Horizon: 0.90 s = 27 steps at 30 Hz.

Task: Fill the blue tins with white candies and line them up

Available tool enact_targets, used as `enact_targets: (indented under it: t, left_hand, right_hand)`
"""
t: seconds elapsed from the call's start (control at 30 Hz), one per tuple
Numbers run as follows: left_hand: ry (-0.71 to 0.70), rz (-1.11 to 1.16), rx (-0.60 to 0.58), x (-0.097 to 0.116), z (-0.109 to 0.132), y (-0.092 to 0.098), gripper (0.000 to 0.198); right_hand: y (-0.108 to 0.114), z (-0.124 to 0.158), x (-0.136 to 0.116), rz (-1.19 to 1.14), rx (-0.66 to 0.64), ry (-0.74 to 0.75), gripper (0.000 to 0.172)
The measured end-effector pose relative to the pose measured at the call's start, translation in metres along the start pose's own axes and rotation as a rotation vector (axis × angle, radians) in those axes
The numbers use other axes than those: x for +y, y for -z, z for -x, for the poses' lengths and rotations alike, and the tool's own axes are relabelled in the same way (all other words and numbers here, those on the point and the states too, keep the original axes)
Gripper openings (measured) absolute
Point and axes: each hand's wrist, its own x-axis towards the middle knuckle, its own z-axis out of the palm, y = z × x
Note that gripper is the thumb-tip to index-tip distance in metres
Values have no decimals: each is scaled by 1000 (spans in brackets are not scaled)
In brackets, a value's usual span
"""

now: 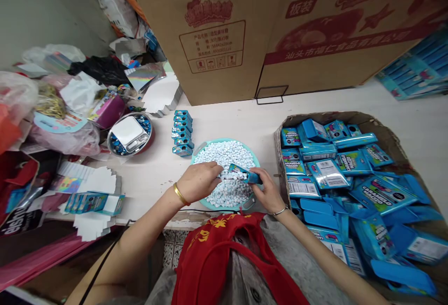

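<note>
My right hand [269,192] grips a small blue candy box [252,177] by its right end, tilted over a mint-green basin [257,155]. Small pale candies [227,150] fill the basin, and some lie at the box's left side. My left hand [206,180] is over the basin's left half, just left of the box. Its fingers are curled and pressed together, and what they hold is hidden. Left of the basin, a row of several small blue boxes [182,133] stands on the table, with pale candies showing at one or two of them.
A worn carton [277,149] full of flattened and folded blue boxes is at my right. Large brown cartons [224,81] form a wall behind. A digital scale [129,133] rests on a metal bowl [151,139] at left, beside white card stacks [163,93] and plastic bags.
</note>
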Motion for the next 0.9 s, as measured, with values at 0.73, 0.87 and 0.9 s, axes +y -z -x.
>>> enact_targets:
  t: [0.73, 0.87, 0.9]
  left_hand:
    - [350, 37, 42, -76, -22, -145, 18]
    - [327, 147, 75, -58, -48, -168, 21]
    - [317, 166, 80, -58, -48, -169, 22]
  right_hand:
    - [-27, -23, 23, -197, 19, -325, 41]
    - [-38, -20, 17, -269, -86, -295, 40]
    - [-37, -19, 14, -292, -96, -289, 40]
